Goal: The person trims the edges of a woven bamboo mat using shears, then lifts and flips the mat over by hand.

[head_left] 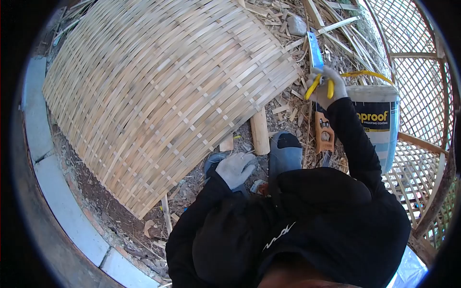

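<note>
My right hand (pixel 331 86), in a pale glove, is closed around a yellow-handled tool (pixel 313 87), whose working end I cannot make out. Just under and beyond it lies a hand saw with a blue blade (pixel 315 50) and an orange handle (pixel 324 134). My left hand (pixel 235 170), also gloved, hangs low above my left shoe with its fingers apart and nothing in them. A large woven bamboo panel (pixel 168 91) spreads from the upper left to near both hands.
A labelled bucket (pixel 377 115) stands right of my right arm. A short bamboo piece (pixel 260 132) lies between panel and shoe (pixel 285 156). A rounded stone (pixel 297 26), strips and chips litter the ground. Lattice (pixel 413 77) stands at right; pale blocks (pixel 67 201) edge the left.
</note>
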`<state>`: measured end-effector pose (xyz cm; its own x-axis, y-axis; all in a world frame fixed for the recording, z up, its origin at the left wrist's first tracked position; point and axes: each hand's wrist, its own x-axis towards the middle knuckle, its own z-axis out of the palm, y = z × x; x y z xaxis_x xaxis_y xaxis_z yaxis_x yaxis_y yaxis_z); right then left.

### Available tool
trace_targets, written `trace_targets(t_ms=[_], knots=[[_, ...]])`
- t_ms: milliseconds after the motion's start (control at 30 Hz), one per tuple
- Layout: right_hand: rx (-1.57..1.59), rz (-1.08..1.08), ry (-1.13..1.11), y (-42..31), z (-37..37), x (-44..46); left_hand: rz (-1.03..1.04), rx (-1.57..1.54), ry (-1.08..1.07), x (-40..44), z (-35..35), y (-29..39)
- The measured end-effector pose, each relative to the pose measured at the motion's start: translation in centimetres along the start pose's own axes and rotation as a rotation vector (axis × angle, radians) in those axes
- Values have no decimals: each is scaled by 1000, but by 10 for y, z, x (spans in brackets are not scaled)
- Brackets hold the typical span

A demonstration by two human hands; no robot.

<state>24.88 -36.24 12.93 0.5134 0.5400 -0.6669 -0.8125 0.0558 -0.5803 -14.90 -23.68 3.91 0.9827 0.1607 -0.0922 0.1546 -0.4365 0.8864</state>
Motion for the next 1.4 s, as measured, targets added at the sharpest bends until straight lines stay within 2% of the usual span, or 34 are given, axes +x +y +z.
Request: trace_targets(t_ms=[100,133,233,300,367,433,467,533,567,633,700,833,867,967,1000,1100,1167,1300,1400], knots=[[-231,186,-152,6,-2,-15,48,-27,2,0,0,2],[-130,258,-229,10,-1,-15,71,-40,9,1,-1,3],[-35,179,-266,15,17,-29,276,-57,63,4,-8,6],[-35,203,-196,17,12,-26,343,7,134,7,-13,15],[-22,291,-219,24,-11,-13,226,1,29,10,-25,29],[-69,289,-243,35,-25,-13,-83,-86,-257,7,-37,47],[-94,287,-254,38,-33,-15,1,-95,-175,8,-35,48],[-355,215,-171,46,-21,-35,175,-112,-14,14,-31,51],[-485,177,-129,49,-16,-40,208,-46,-2,17,-31,52],[-339,309,-246,51,-16,-45,270,85,19,24,-34,55],[-160,405,-279,58,-13,-63,235,-7,29,34,-39,59],[-189,522,-432,68,-5,-75,154,-40,151,55,-43,63],[-189,545,-473,69,-2,-76,222,-15,234,62,-41,60],[-290,547,-542,73,3,-78,62,-98,267,75,-37,58],[-297,560,-565,76,1,-76,87,-51,335,81,-32,56],[-274,585,-644,83,-4,-69,-245,-376,163,87,-22,56],[-196,583,-701,84,-3,-69,-131,-234,63,83,-7,36],[-116,472,-579,70,11,-79,10,87,-239,69,-7,31],[-136,437,-473,68,2,-74,156,-101,2,57,-11,48]])
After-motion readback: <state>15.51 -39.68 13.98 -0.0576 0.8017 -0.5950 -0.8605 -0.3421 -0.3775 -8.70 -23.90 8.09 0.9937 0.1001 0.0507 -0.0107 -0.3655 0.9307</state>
